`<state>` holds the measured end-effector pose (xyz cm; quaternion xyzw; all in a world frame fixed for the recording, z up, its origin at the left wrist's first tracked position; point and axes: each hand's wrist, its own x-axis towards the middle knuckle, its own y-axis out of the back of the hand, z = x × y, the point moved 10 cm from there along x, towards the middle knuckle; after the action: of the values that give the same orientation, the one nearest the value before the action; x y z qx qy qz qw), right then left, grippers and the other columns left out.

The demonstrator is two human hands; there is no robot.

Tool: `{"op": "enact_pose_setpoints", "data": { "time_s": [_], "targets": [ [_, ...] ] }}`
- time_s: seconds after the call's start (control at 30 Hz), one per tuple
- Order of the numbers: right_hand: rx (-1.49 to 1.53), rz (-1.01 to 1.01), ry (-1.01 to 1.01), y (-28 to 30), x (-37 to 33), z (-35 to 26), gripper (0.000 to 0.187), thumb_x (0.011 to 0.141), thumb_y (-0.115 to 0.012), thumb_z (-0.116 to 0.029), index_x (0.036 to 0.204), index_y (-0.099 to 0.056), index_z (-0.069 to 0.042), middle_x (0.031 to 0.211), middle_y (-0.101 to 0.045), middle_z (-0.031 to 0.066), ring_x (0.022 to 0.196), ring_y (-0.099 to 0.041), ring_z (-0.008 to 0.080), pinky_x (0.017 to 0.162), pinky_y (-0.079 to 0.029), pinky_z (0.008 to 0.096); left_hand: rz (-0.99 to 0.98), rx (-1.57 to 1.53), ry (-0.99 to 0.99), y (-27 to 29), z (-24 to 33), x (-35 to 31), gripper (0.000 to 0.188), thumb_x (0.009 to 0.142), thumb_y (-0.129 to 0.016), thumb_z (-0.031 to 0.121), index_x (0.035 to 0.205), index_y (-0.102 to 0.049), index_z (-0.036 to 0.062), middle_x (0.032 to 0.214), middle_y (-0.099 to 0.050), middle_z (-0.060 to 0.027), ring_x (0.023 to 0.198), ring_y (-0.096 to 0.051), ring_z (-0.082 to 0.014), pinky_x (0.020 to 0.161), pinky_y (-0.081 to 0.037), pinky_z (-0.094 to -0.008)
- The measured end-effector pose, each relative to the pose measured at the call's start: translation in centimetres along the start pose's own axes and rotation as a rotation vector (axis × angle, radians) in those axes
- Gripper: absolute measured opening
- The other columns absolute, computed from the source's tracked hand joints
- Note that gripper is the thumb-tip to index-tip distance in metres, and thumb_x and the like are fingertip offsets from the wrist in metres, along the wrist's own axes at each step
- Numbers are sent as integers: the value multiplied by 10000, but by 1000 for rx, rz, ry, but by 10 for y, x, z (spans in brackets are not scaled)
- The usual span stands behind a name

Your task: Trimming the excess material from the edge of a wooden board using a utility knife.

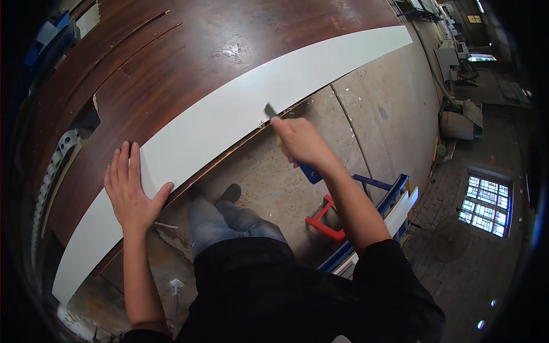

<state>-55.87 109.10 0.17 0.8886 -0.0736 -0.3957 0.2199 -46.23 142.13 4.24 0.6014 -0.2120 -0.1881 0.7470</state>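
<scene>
A long white strip of board [229,108] lies along the near edge of a brown wood-grain tabletop [189,74]. My left hand [130,191] is spread flat on the strip, its fingers reaching toward the brown surface and its thumb at the near edge. In my closed right hand [300,137] is a blue-handled knife [270,110], its short grey blade angled up over the strip's near edge. Most of the handle is hidden by my fingers; its blue end shows below them. Small pale shavings [261,124] sit on the edge just beside the blade.
A blue metal frame [392,191] carrying white strips stands at the right, with a red frame [327,223] next to it. A perforated metal strip [60,151] runs along the left. The tabletop has a broken notch [95,108]. My legs stand below the near edge.
</scene>
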Motion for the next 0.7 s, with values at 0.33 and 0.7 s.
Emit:
{"op": "enact_pose_setpoints", "data": {
  "time_s": [0.33,0.7],
  "targets": [
    [99,140,-46,-6,-10,6,552,1039,-452,-450,701,-510,-17,519,-518,69,421,-541,170,405,-454,330,-27,-53,-13,-1,1,-2,970,708,-766,510,1502,-393,96,1547,-383,-135,1433,-346,-327,1166,-234,-516],
    [150,187,-98,-7,-5,5,499,1023,-472,-457,769,-547,-34,560,-531,51,445,-553,160,402,-462,330,-41,-56,-13,-2,-2,-2,979,747,-723,552,1529,-352,95,1556,-357,-151,1448,-318,-325,1186,-187,-515]
  ]
}}
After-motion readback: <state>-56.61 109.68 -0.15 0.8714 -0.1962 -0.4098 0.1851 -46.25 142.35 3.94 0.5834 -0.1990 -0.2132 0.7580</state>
